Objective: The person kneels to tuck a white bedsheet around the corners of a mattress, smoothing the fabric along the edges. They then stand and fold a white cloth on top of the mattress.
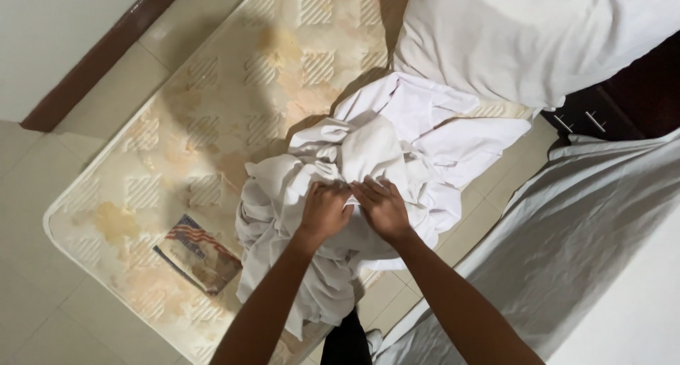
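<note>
A crumpled white bedsheet lies heaped on a bare, stained mattress. My left hand grips a fold of the sheet near the heap's middle. My right hand sits right beside it, fingers closed on the same bunch of cloth. Both forearms reach up from the bottom of the head view. Part of the sheet hangs over the mattress's near edge.
A white pillow rests at the mattress's far right end. A label patch is on the mattress near its left corner. A second bed with a grey-white sheet stands to the right. Tiled floor and a dark skirting board lie to the left.
</note>
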